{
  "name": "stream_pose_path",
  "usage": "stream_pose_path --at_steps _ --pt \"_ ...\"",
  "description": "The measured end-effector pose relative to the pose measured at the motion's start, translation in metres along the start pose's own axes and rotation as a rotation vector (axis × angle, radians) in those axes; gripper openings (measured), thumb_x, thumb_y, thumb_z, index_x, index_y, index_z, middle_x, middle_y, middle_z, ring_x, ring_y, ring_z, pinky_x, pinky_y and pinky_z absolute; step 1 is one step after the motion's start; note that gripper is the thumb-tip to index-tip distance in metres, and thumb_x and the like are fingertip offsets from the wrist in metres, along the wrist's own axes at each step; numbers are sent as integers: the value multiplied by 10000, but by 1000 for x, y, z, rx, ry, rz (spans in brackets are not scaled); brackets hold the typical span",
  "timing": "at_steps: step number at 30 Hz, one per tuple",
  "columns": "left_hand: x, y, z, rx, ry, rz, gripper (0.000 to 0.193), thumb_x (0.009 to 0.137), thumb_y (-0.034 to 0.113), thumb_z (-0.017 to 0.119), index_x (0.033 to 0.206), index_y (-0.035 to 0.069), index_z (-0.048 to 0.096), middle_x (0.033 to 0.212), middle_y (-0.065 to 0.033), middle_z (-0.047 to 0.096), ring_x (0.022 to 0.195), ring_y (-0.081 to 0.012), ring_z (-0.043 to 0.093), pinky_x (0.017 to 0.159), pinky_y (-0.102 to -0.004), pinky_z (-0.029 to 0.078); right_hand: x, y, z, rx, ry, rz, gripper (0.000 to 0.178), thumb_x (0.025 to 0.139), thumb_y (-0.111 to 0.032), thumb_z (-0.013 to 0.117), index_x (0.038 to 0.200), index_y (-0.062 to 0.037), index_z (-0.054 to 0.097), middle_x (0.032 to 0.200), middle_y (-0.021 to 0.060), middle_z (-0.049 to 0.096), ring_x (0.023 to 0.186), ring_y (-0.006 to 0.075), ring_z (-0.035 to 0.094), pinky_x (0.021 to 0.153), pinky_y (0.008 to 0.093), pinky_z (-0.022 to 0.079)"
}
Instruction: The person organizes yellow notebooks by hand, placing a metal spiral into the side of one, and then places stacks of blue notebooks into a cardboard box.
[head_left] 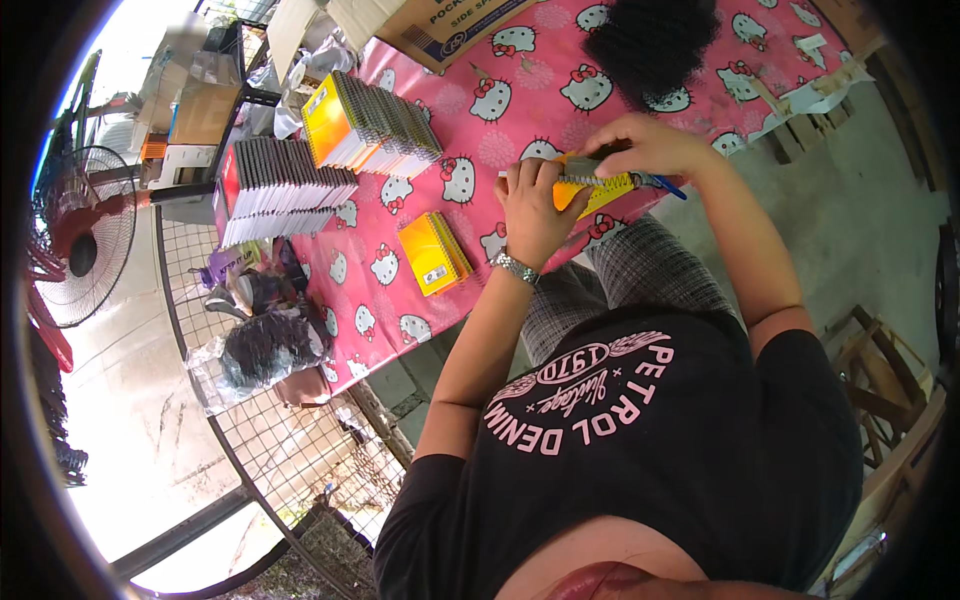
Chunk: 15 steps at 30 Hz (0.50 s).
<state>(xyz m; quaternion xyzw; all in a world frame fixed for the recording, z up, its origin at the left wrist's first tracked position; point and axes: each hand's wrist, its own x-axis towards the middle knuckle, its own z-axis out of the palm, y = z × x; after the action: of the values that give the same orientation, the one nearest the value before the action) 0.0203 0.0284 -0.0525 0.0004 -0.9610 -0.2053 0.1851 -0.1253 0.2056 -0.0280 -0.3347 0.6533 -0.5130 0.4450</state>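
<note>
At the near right edge of the pink, cat-printed tabletop [388,350]: one yellow spiral notebook [603,196], its coil side lying between both hands. Left hand [538,203] grasps it, thumb on the near side, fingers over the far side. Right hand [652,148] has its fingers curled at the coil; whether they pinch it is hidden. Slim blue object [672,188] beneath the right wrist, kind unclear.

To the left: small yellow notebook pile [432,253], well apart from the hands; farther left, a long row of spiral notebooks [375,128]. Far right: black tangled heap [655,45].

Risks (judged): uneven finger pressure could bend the coil or tear page holes; a loosened left grip could let the notebook slide off the near edge; the slim blue object might get knocked down.
</note>
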Motion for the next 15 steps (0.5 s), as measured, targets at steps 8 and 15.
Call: stream_pose_path --at_steps 8,15 --pt "4 -20 -6 -49 41 47 395 668 217 822 958 61 605 970 -106 571 952 -320 514 850 -439 412 12 5 -4 -16 -24 -149 425 729 -145 662 1116 30 654 1200 116 648 1096 205 611 988 322 437" --pt "7 -45 -15 -145 -27 -38 392 672 167 830 963 33 603 964 -115 570 943 -307 553 813 -409 462 28 3 11 370 -74 -196 373 791 -231 720 1103 -31 683 985 29 691 916 99 609 817 268 480"
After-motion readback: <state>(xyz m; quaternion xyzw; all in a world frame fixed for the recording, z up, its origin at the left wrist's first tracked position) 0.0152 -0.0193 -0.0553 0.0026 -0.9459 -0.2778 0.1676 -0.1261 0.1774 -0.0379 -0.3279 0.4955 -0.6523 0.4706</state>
